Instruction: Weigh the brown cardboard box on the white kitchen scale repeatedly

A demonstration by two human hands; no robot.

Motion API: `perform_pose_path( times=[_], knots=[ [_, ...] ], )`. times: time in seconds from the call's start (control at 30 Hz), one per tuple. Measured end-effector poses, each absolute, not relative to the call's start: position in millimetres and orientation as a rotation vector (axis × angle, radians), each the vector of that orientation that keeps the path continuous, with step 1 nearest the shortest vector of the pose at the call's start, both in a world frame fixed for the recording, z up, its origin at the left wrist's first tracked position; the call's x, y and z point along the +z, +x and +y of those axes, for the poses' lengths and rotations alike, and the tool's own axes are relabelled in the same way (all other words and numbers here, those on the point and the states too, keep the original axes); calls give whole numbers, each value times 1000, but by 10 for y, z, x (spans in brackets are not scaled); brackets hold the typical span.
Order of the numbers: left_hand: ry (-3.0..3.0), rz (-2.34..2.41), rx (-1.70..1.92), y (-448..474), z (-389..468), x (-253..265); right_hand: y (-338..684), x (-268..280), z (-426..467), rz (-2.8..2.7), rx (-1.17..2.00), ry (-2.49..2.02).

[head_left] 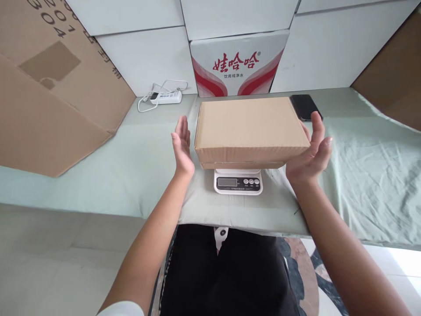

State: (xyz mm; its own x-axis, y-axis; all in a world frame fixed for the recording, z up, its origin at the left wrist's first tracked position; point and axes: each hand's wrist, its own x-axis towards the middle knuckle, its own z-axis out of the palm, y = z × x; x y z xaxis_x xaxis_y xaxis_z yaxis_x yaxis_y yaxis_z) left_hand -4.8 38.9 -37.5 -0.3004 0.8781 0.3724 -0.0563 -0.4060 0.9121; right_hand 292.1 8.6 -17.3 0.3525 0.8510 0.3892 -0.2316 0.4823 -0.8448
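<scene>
A closed brown cardboard box (250,125) rests on a small white kitchen scale (238,190), hiding its weighing plate. The scale's grey display and round buttons show below the box's front edge; I cannot make out a reading. Just off the box's left end, my left hand (183,147) is held upright with fingers extended and a gap to the cardboard. My right hand (311,151) is at the right end, palm turned up and fingers spread, very close to the lower right corner. Whether its hidden fingers touch the box I cannot tell.
Behind the box lies a black phone (305,106). A white power strip (166,97) with a cord is at the back left. A white and red carton (240,66) stands against white boxes. Large cardboard (59,101) flanks the green-covered surface (154,153).
</scene>
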Motion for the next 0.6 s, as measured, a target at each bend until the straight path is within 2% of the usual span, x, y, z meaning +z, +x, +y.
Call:
perform_pose_path(
  times=[0.27,0.43,0.6],
  knots=[
    [1179,1019,1720,-11,403,-408,3087,-94,101,-1176,1025,-738],
    [1169,993,1676,154,303,-397,3236,-231,130,-1337,984,-815],
    [1173,972,1730,227,331,-175,3128,-171,180,-1214,843,-813]
  ],
)
